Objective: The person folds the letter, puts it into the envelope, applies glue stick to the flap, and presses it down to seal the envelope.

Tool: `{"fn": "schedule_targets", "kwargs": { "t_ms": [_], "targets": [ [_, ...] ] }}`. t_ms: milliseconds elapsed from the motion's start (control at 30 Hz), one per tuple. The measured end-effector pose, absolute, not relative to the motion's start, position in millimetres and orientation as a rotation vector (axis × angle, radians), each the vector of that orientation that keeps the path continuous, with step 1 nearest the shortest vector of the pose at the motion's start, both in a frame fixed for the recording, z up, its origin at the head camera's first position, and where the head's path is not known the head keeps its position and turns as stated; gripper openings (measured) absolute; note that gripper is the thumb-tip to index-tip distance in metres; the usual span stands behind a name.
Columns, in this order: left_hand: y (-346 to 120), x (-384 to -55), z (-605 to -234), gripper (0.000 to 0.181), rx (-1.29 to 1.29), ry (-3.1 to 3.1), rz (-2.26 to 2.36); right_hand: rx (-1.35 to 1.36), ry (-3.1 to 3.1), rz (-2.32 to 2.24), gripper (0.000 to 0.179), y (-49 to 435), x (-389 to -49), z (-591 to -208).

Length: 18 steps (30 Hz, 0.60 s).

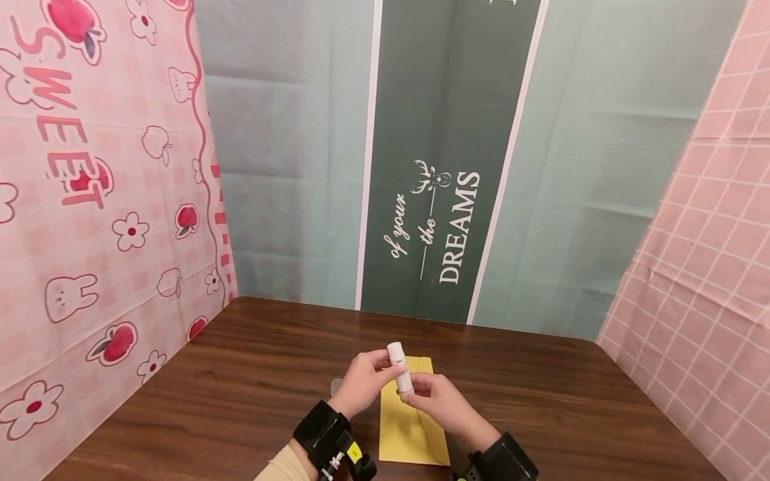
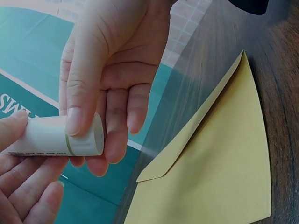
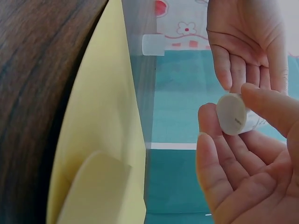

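A white glue stick (image 1: 395, 352) with small print is held above the table between both hands. My left hand (image 1: 361, 381) pinches its upper part between thumb and fingers. The lower end is pinched by my right hand (image 1: 444, 403); in the left wrist view its thumb lies over a thin ring line near that end of the glue stick (image 2: 44, 133). Its round white end face (image 3: 231, 115) points toward the right wrist camera. Under the hands, a yellow paper envelope (image 1: 406, 437) lies on the table, with its folded flap (image 2: 187, 135) seen in the left wrist view.
A small translucent cap (image 1: 336, 386) stands on the brown wooden table (image 1: 259, 374) just left of my left hand. Behind the table hangs a green printed cloth (image 1: 445, 120), with pink cloths (image 1: 108, 267) at both sides.
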<state>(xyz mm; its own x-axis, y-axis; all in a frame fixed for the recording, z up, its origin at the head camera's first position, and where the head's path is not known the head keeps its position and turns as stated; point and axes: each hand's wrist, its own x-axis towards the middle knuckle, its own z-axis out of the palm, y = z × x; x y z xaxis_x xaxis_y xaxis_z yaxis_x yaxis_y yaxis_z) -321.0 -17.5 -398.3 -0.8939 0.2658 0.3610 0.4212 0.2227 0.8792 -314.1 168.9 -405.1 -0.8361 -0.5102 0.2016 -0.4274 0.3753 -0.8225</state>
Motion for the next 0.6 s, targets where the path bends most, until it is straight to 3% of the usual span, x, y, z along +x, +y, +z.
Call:
{"fn": "schedule_targets", "kwargs": {
  "t_ms": [300, 600],
  "targets": [
    [-15.5, -318.1, -397.1, 0.023, -0.682, -2.324, -1.807, -0.779, 2.718, -1.435, 0.027, 164.8, -312.7, -406.7],
    [-18.5, -320.5, -396.5, 0.026, -0.654, -2.341, -1.769, -0.839, 2.567, -1.482, 0.037, 169.3, -312.1, -401.6]
  ]
}}
